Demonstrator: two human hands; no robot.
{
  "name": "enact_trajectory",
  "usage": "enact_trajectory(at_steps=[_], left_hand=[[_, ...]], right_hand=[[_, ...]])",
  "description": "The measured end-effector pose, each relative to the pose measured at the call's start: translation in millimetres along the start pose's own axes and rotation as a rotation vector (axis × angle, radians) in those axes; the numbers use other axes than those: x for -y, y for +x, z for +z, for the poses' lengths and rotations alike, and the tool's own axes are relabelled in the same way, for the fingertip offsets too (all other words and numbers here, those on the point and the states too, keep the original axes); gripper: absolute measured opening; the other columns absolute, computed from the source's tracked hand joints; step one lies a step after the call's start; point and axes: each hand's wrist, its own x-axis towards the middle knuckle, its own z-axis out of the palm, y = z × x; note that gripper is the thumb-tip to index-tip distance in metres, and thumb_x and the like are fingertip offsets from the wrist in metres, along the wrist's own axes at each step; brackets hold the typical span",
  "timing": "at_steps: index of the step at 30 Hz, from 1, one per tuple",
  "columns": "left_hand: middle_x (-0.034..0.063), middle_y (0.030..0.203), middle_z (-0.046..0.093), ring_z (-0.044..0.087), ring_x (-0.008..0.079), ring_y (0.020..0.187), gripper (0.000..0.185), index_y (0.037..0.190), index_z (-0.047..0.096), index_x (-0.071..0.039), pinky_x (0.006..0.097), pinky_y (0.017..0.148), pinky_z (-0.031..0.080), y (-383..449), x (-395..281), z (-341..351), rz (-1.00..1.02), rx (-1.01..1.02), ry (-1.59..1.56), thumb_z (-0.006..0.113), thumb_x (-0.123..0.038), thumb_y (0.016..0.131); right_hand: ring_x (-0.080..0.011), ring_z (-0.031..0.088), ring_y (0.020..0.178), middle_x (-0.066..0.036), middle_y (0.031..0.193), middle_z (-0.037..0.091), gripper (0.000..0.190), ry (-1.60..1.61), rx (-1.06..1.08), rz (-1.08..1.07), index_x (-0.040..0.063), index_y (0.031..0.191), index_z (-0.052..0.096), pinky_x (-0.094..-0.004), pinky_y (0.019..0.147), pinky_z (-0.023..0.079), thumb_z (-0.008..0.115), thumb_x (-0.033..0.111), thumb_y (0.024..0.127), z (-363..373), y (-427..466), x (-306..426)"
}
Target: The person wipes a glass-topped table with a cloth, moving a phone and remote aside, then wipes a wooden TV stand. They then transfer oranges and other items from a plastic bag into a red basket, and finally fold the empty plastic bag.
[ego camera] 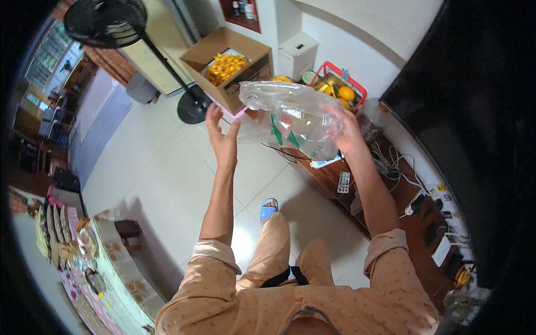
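Observation:
A clear plastic bag (293, 119) with red and green print is spread in the air before me. My right hand (347, 127) grips its right end, the fingers partly behind the film. My left hand (222, 136) is raised at the bag's left edge, thumb and fingers apart with a gap between them. Beyond the bag stands an open cardboard box (255, 44) with orange-yellow pieces (226, 68) heaped in it. A red-rimmed basket (363, 90) of orange fruit (346, 93) sits behind the bag's right part.
A black pedestal fan (193, 104) stands on the tiled floor at the upper left. A wooden cabinet (331, 184) runs along my right, bearing a blister pack (344, 182), coiled cables (387, 165) and a white box. A large dark screen (456, 138) rises beyond it. A covered sofa (121, 255) is at lower left.

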Motion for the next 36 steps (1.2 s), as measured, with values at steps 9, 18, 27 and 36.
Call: enact_trajectory(at_steps=[9, 18, 27, 36], left_hand=[[0.0052, 0.101, 0.06, 0.056, 0.011, 0.089, 0.036, 0.115, 0.055, -0.006, 0.024, 0.077, 0.045, -15, -137, -127, -0.329, 0.143, -0.707, 0.067, -0.009, 0.081], [-0.0029, 0.061, 0.05, 0.04, 0.0048, 0.048, 0.004, 0.087, 0.063, -0.005, 0.0187, 0.041, 0.028, -53, -217, -283, -0.429, -0.231, -0.43, 0.064, -0.004, 0.083], [-0.0008, 0.066, 0.055, 0.047, 0.0063, 0.054, 0.01, 0.087, 0.062, -0.006, 0.0208, 0.047, 0.033, -114, -211, -384, -0.575, -0.28, -0.256, 0.068, -0.007, 0.079], [0.0089, 0.11, 0.061, 0.055, 0.0213, 0.107, 0.044, 0.113, 0.059, -0.004, 0.0344, 0.094, 0.041, -117, -350, -410, 0.2, -0.171, 0.272, 0.074, -0.009, 0.072]], right_hand=[[-0.0169, 0.065, 0.079, -0.012, 0.089, 0.067, 0.03, -0.062, 0.25, 0.249, -0.001, 0.099, 0.062, -0.0313, 0.07, 0.055, 0.071, 0.02, 0.079, 136, -79, 42], [-0.0131, 0.064, 0.07, -0.008, 0.089, 0.068, 0.026, -0.243, 0.381, 0.304, 0.0, 0.099, 0.062, -0.0236, 0.06, 0.052, 0.07, 0.016, 0.08, 220, -142, 104], [-0.0034, 0.052, 0.056, -0.001, 0.08, 0.065, 0.018, -0.251, 0.428, 0.18, 0.0, 0.098, 0.064, -0.0166, 0.044, 0.037, 0.065, 0.01, 0.083, 315, -189, 98], [-0.0028, 0.046, 0.053, 0.003, 0.073, 0.058, 0.025, -0.29, 0.545, 0.186, 0.002, 0.104, 0.061, -0.0173, 0.045, 0.038, 0.066, 0.015, 0.084, 440, -273, 44]])
